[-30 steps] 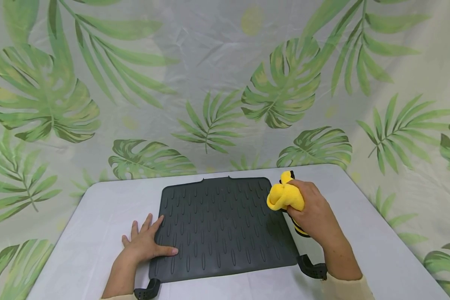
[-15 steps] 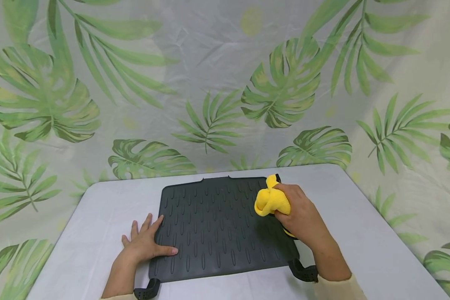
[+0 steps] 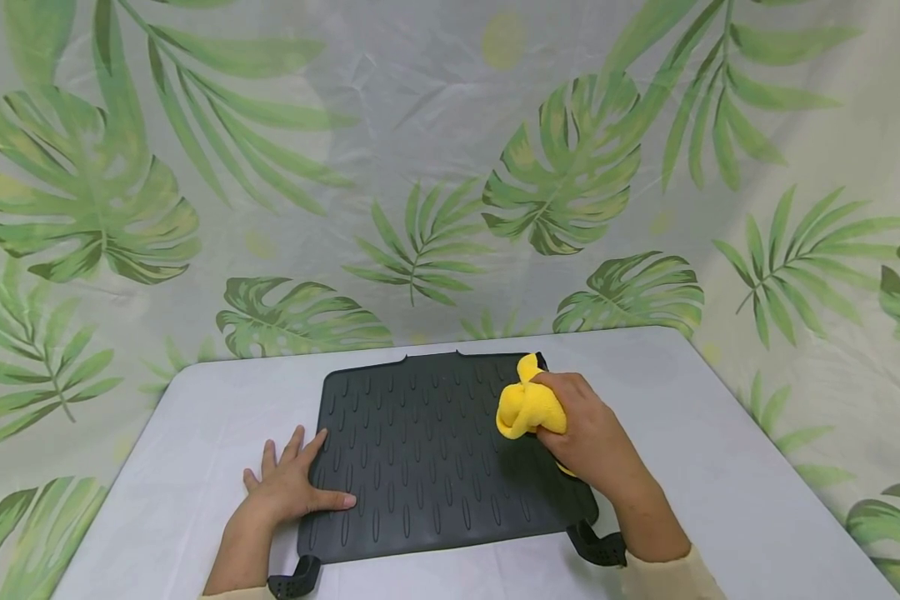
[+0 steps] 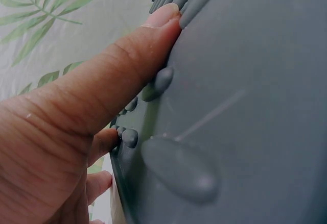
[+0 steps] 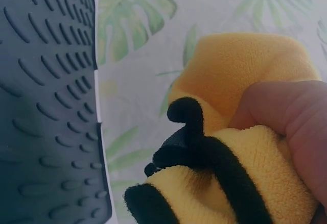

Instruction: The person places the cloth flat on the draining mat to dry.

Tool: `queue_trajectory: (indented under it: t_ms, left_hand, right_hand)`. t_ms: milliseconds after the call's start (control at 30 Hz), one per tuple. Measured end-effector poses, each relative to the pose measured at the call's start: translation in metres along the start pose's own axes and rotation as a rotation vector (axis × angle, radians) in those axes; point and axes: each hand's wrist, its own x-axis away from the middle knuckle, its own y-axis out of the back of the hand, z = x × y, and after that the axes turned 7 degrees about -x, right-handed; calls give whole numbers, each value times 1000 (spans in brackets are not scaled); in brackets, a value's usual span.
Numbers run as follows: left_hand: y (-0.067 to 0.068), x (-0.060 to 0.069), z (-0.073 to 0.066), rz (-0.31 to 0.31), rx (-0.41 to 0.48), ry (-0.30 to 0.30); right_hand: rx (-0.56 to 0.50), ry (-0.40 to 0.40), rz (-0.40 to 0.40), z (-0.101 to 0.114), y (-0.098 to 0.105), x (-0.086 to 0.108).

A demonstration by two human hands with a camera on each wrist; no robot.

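A dark grey rubber mat (image 3: 420,458) with raised oblong ribs lies on the white table. My left hand (image 3: 281,487) rests at its left edge, fingers spread, with the thumb flat on the ribbed face; the left wrist view shows that thumb (image 4: 117,66) close up. Over the right part of the mat, my right hand (image 3: 585,433) grips a bunched yellow cloth (image 3: 528,408) with black edging. Folds of the cloth (image 5: 245,60) and the thumb pressed on it fill much of the right wrist view. Whether the cloth touches the mat I cannot tell.
The white tabletop (image 3: 690,433) extends on both sides of the mat. Behind it hangs a pale curtain (image 3: 435,167) printed with green leaves. Black wrist mounts sit at the left wrist (image 3: 296,577) and the right wrist (image 3: 596,546), near the mat's front corners.
My right hand has carried the yellow cloth leftward and slightly toward me, from the mat's right edge to over its surface. The left hand and the mat have stayed in place.
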Motion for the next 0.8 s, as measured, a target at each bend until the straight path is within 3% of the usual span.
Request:
queue_trajectory:
  t_ms: [800]
  left_hand:
    - [1,2,-2,-7,-2,2]
  right_hand:
    - [-11,108,-16,5,-10,0]
